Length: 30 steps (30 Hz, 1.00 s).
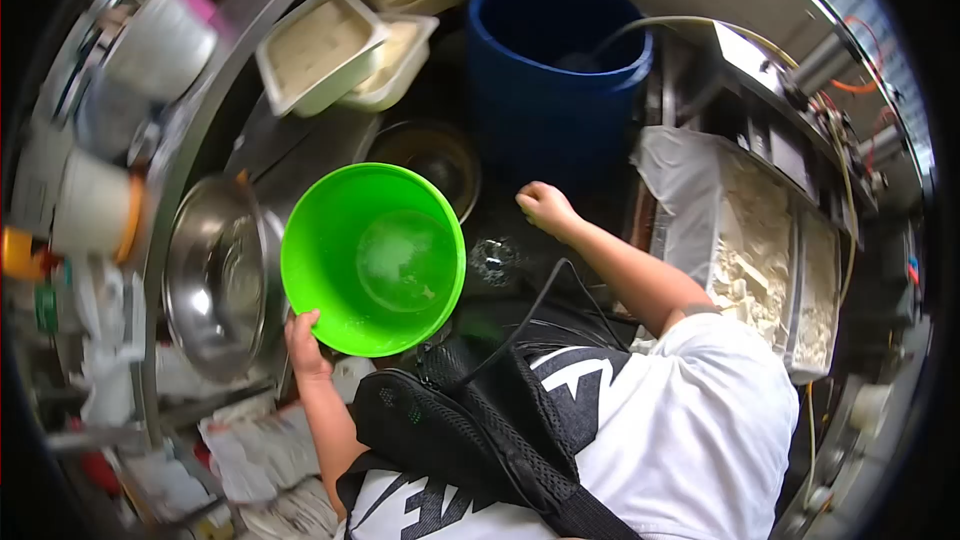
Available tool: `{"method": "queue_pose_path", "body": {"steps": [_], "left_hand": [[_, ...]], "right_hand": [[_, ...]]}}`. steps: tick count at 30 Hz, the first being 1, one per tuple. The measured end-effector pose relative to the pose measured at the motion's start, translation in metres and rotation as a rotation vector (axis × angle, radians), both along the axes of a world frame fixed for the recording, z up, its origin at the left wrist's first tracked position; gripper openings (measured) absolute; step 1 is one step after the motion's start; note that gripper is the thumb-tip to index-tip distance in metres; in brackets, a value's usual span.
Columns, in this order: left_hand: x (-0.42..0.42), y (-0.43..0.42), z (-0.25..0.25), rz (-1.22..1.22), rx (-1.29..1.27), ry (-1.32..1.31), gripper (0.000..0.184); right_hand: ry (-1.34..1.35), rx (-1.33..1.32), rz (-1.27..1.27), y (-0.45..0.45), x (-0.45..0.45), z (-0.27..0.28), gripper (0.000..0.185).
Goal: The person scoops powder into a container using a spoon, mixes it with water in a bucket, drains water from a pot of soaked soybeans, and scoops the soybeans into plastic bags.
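My left hand (308,345) grips the near-left rim of a bright green bucket (330,210), thumb over the edge. The bucket is tipped toward me, and a whitish, cloudy patch (400,258) shows at its bottom. To the right of the bucket, my right hand (545,207) is held out with its fingers curled in; nothing sticks out of it. It is apart from the bucket and in front of a large blue barrel (550,125). A hose (690,20) runs over the barrel's rim into its dark inside.
A steel bowl (190,280) stands at left, beside a shelf of tubs. White containers (310,50) of pale contents are stacked behind the bucket. A round metal basin (455,155) lies between bucket and barrel. At right is a plastic-lined trough (690,180) with pale chunks.
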<state>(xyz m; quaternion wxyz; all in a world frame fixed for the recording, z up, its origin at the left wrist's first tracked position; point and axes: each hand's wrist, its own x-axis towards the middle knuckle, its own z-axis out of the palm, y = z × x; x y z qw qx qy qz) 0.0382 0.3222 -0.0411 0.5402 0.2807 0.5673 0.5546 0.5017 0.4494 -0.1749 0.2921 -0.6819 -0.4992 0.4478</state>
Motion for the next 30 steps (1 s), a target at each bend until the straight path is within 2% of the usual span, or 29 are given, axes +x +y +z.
{"method": "queue_pose_path", "body": {"steps": [3,6,8,11,14,16,19,21,23,24,26,27,30], "left_hand": [[0.053,0.070,0.004,-0.115,-0.020,0.025,0.039],[0.092,0.125,-0.025,-0.210,-0.059,0.173,0.043],[0.121,0.152,-0.040,-0.241,-0.133,0.179,0.040],[0.131,0.193,-0.086,-0.279,-0.237,0.251,0.039],[0.126,0.227,-0.132,-0.342,-0.307,0.253,0.041],[0.132,0.243,-0.137,-0.348,-0.369,0.303,0.038],[0.129,0.254,-0.152,-0.325,-0.411,0.276,0.039],[0.124,0.258,-0.157,-0.287,-0.419,0.236,0.039],[0.125,0.264,-0.154,-0.234,-0.424,0.285,0.038],[0.124,0.265,-0.162,-0.184,-0.425,0.281,0.038],[0.126,0.266,-0.164,-0.154,-0.431,0.336,0.039],[0.132,0.267,-0.165,-0.127,-0.453,0.378,0.041],[0.146,0.262,-0.170,-0.026,-0.509,0.455,0.043]], "right_hand": [[-0.018,-0.036,-0.152,-0.047,0.086,-0.035,0.027],[0.041,-0.047,-0.308,-0.073,0.111,-0.033,0.028],[0.117,-0.062,-0.376,-0.067,0.117,-0.023,0.029],[0.134,0.012,-0.386,-0.029,0.132,-0.012,0.023],[-0.081,0.332,-0.365,0.029,0.158,0.000,0.021],[-0.240,0.493,-0.413,0.074,0.163,0.052,0.017],[-0.392,0.673,-0.367,0.155,0.182,0.084,0.018],[-0.454,0.628,-0.251,0.214,0.190,0.097,0.021],[-0.625,0.503,-0.045,0.278,0.200,0.094,0.025],[-0.621,0.501,-0.026,0.311,0.207,0.084,0.025],[-0.892,0.279,0.345,0.376,0.221,0.044,0.030],[-0.886,0.281,0.369,0.410,0.227,0.021,0.030],[-0.909,-0.117,0.645,0.493,0.233,-0.054,0.039]]}}
